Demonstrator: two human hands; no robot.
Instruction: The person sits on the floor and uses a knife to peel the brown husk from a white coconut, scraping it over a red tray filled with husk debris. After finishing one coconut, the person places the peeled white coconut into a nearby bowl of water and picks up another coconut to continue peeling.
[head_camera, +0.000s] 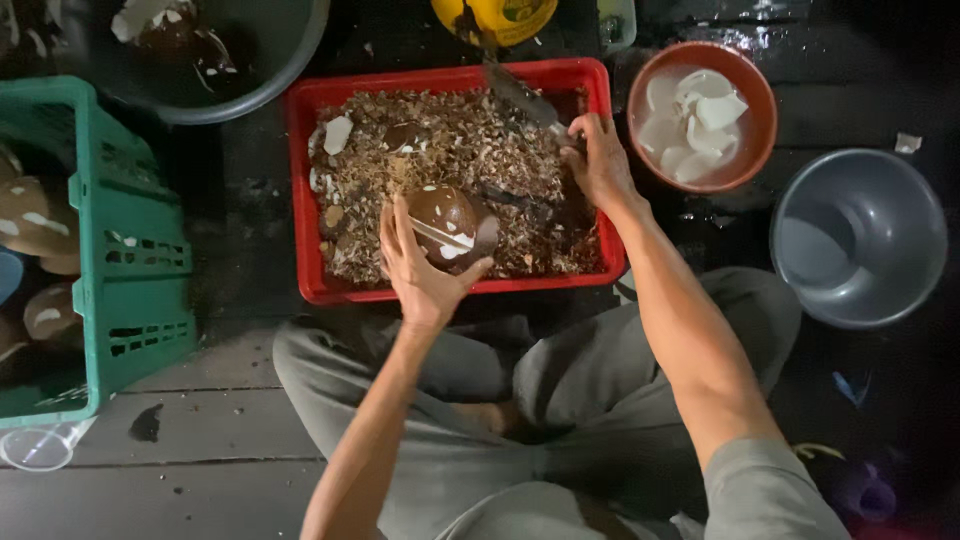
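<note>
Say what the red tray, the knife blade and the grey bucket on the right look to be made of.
Red tray: moulded plastic, going by its uniform colour and rounded rim. Knife blade, held by the right hand: probably metal, grey with a dull sheen. Grey bucket: likely plastic, smooth with a soft gloss, though painted metal is possible.

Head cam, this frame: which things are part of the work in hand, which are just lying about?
In use: left hand holding brown coconut; right hand gripping knife; red tray of shavings; orange bowl of white pieces.
Lying about: grey bucket, clear cup, yellow container.
</note>
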